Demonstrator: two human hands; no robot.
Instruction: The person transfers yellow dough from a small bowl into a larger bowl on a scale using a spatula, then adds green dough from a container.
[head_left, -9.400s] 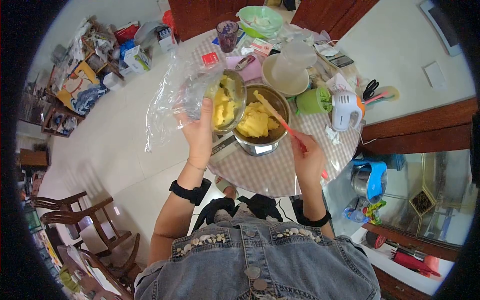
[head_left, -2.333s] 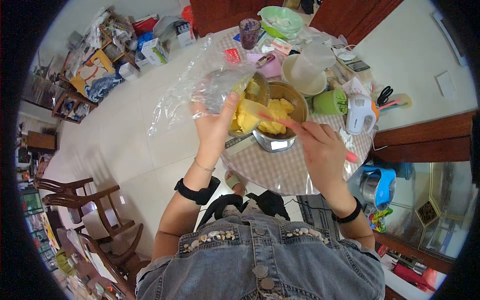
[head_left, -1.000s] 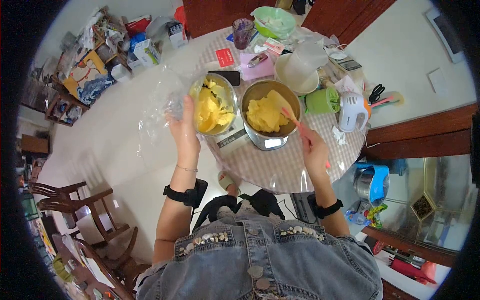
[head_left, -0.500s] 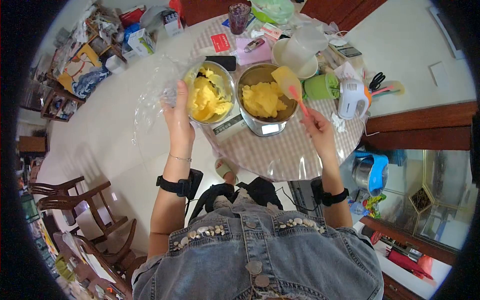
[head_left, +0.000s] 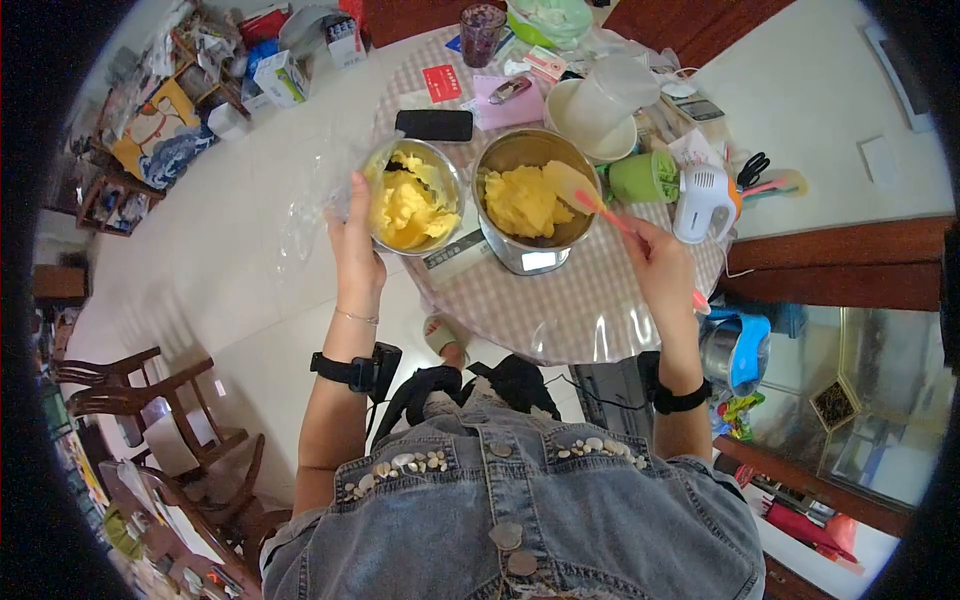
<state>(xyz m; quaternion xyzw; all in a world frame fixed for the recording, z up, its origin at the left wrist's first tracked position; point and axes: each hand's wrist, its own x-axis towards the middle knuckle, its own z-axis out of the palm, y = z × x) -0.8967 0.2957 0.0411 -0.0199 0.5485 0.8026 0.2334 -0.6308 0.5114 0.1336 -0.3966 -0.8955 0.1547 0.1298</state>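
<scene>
Two bowls of soft yellow dough are side by side, and the big metal bowl [head_left: 518, 150] sits on a kitchen scale [head_left: 540, 262] with a lit screen. Just left of the big metal bowl is the small bowl [head_left: 460, 186], with its own yellow dough [head_left: 408, 208] inside. The left hand [head_left: 354, 242] grips the small bowl by its far left side, with the thumb up at the rim. I can't tell if the small bowl also rests on the table. Clear plastic wrap [head_left: 310, 205] hangs by that hand, farther left of the big metal bowl.

The right hand [head_left: 664, 268], to the right of the big metal bowl, is closed around a red-handled spatula [head_left: 588, 201]. The spatula's pale blade is at the right side of the dough in the big metal bowl. I can't tell if it is pressing in.

Behind the big metal bowl, a bit to the left, lies a black phone [head_left: 433, 125]. Behind it to the right is a white bowl [head_left: 612, 150]. To its right are a green cup [head_left: 636, 178] and, past that, a white hand mixer [head_left: 703, 205].
</scene>
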